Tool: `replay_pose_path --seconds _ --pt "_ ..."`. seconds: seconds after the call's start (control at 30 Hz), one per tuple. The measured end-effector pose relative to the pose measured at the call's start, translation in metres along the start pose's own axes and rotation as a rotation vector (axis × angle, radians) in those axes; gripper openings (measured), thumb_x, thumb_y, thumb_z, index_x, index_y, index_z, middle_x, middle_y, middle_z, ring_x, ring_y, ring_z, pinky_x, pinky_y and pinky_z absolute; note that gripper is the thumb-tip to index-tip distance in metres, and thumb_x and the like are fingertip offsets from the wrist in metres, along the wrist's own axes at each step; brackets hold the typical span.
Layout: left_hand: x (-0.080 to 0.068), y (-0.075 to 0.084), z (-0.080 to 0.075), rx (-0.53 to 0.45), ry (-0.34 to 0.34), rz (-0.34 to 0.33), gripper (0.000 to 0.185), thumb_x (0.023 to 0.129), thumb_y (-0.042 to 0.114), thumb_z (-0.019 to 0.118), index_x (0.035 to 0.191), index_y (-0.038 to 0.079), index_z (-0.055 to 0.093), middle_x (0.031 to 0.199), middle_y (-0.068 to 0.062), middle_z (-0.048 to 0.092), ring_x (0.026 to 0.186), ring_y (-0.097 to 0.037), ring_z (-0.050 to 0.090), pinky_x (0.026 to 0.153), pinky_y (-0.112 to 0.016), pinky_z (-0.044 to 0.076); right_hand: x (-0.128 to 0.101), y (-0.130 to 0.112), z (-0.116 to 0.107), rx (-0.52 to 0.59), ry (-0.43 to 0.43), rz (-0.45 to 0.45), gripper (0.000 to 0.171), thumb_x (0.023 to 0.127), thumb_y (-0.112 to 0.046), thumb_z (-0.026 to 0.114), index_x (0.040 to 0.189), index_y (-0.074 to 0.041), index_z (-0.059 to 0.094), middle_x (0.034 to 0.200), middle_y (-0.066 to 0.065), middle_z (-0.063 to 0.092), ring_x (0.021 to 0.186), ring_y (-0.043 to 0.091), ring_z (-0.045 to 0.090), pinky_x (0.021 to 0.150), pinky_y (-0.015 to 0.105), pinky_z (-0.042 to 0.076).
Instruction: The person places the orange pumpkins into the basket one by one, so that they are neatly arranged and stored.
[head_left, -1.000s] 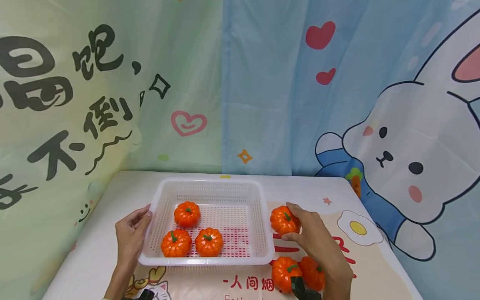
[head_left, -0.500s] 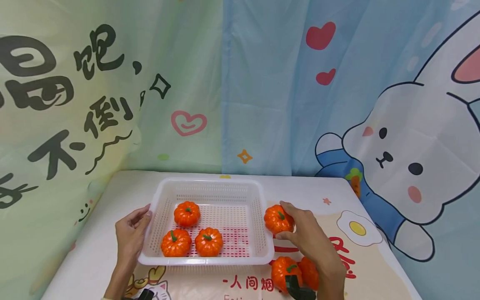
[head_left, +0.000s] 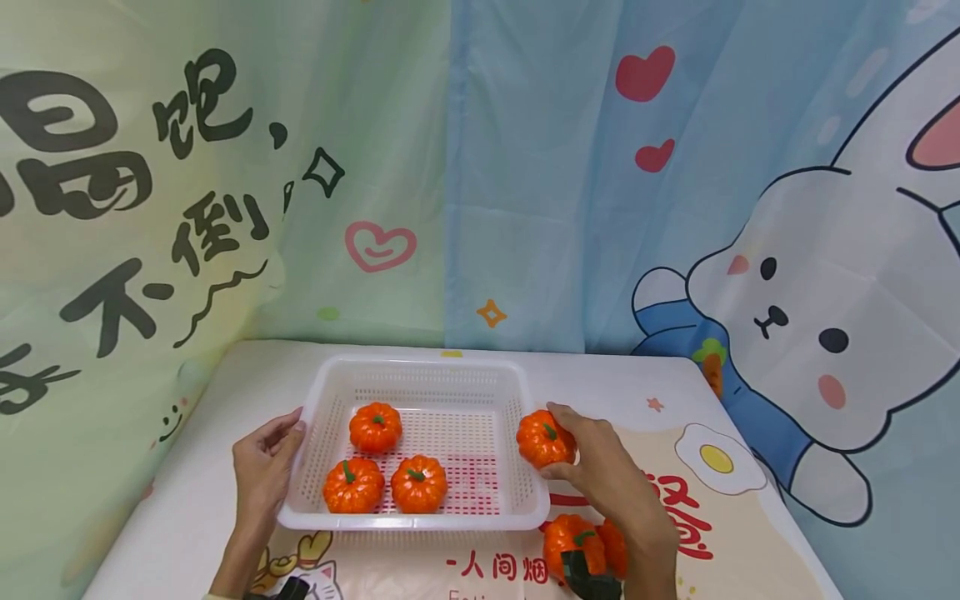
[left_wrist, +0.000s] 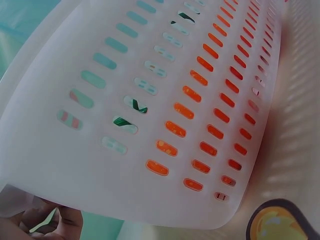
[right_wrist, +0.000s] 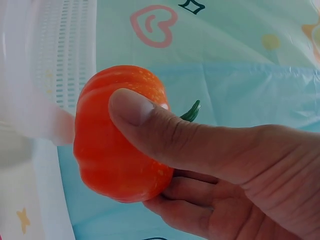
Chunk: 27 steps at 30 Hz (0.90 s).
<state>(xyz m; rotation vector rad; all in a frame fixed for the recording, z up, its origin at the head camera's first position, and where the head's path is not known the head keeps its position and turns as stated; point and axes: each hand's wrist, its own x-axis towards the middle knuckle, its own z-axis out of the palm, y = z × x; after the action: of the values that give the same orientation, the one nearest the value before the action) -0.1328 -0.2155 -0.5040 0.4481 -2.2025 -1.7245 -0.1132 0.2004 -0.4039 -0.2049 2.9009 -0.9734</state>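
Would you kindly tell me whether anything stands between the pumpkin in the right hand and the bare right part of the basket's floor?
Only the basket's right rim does: the held pumpkin overlaps it in the head view, though whether they touch is unclear. The three pumpkins inside sit further left.

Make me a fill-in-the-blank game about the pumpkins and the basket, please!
1. Inside the basket there are ___ pumpkins.
2. The right grip holds a pumpkin whose stem is ___.
3. The left grip is on the basket, and the basket's color is ___.
4. In the head view, below the held pumpkin, you can see ___ more pumpkins outside the basket.

Missing words: three; green; white; two.
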Motion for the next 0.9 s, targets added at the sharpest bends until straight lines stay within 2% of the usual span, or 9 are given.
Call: replay_pose_path --seconds 0.27,0.9 --pt "-0.001 -0.001 0.000 0.003 0.007 0.017 0.038 0.111 0.020 0.066 0.142 -0.001 0.070 0.141 -0.029 0.070 0.084 0.013 0.065 0.077 -0.006 0.056 0.005 -0.003 0.005 0.009 0.007 -0.016 0.086 0.086 -0.009 0.093 0.162 -0.011 0.053 0.154 0.014 0.065 0.139 0.039 0.062 0.109 0.054 0.059" --pt "-0.003 0.001 0.002 -0.008 0.012 0.032 0.038 0.111 0.023 0.065 0.141 0.001 0.071 0.136 -0.028 0.072 0.085 0.007 0.068 0.078 -0.009 0.058 0.012 -0.013 0.010 -0.025 -0.005 -0.055 0.085 0.085 -0.011 0.094 0.160 -0.009 0.055 0.151 0.012 0.067 0.134 0.038 0.059 0.108 0.054 0.060"
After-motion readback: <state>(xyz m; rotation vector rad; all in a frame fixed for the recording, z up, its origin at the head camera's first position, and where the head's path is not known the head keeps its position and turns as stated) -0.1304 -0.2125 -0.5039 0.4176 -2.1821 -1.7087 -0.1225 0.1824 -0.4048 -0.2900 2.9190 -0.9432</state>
